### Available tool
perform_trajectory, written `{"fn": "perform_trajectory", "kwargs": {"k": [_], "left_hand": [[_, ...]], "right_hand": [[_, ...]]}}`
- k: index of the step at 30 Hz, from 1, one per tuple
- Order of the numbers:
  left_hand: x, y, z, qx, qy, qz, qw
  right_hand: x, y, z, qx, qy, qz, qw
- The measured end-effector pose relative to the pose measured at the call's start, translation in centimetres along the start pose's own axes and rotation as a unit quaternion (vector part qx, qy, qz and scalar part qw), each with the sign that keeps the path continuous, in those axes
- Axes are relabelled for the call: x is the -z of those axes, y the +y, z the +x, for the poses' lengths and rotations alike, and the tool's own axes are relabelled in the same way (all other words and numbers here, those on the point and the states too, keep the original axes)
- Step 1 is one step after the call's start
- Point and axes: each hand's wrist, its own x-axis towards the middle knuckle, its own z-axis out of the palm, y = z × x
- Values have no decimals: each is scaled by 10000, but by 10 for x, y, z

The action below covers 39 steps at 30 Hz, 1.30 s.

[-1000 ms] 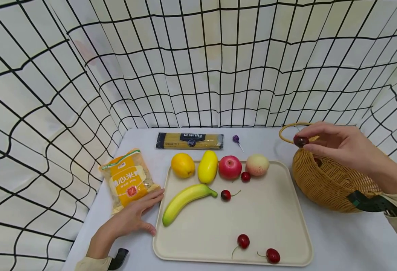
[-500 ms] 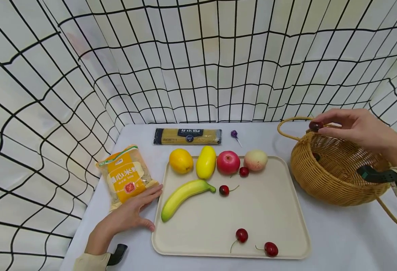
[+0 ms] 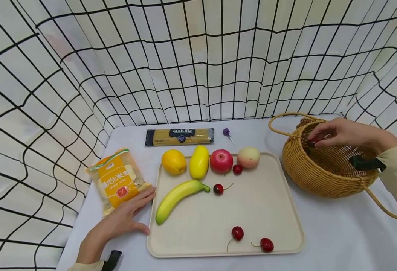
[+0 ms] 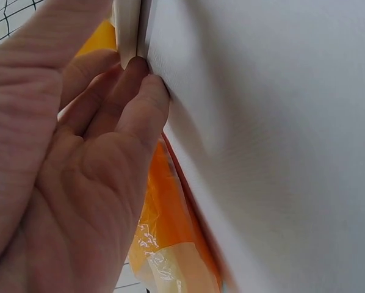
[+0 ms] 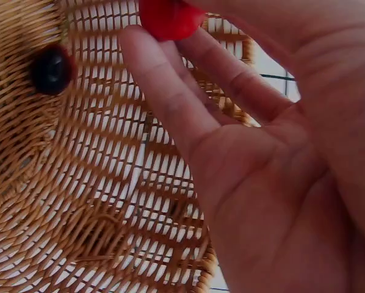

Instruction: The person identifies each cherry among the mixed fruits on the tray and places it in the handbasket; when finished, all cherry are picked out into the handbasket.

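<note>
Inside the mouth of the wicker basket (image 3: 315, 178), my right hand (image 3: 352, 133) pinches a cherry (image 5: 170, 18) between thumb and fingers. Another dark cherry (image 5: 51, 69) lies on the woven wall in the right wrist view. My left hand (image 3: 125, 216) touches the left edge of the beige tray (image 3: 259, 210) with fingertips and thumb, its fingers spread. On the tray are a banana (image 3: 178, 197), a cherry with a stem (image 3: 218, 189), one beside the peach (image 3: 237, 169), and two cherries near the front, one left (image 3: 237, 233) and one right (image 3: 266, 245).
A lemon (image 3: 173, 162), a yellow oval fruit (image 3: 199, 162), a red apple (image 3: 221, 161) and a peach (image 3: 248, 157) line the tray's back edge. Behind lie a spaghetti pack (image 3: 179, 137) and a purple lollipop (image 3: 226, 132). An orange-and-clear bag (image 3: 118, 182) touches my left hand's area.
My right hand has carried the cherry from above the basket's handle down into its opening, and the basket has tipped more upright. The left hand stays at the tray's edge; the head view shifts slightly.
</note>
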Motion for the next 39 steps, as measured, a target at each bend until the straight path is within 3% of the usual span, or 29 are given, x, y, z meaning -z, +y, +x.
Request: {"fn": "perform_trajectory", "kwargs": {"k": [4, 9, 12, 18, 30, 39], "left_hand": [[1, 0, -3, 3, 64, 28, 10000], [-1, 0, -1, -107, 83, -189, 9997], [-3, -1, -1, -143, 77, -309, 9994], [-3, -1, -3, -73, 91, -306, 9995], [0, 1, -1, 13, 42, -318, 9995], [0, 2, -2, 139, -17, -197, 9997]], "right_hand": [[-3, 6, 10, -21, -175, -505, 9986], [-10, 20, 20, -365, -259, -1349, 9898], [-15, 28, 24, -477, -489, -1541, 9857], [-25, 38, 26, -481, -599, -1531, 9852], [-33, 37, 35, -248, -716, -1887, 9791], [-32, 36, 35, -389, -769, -1815, 9796]]}}
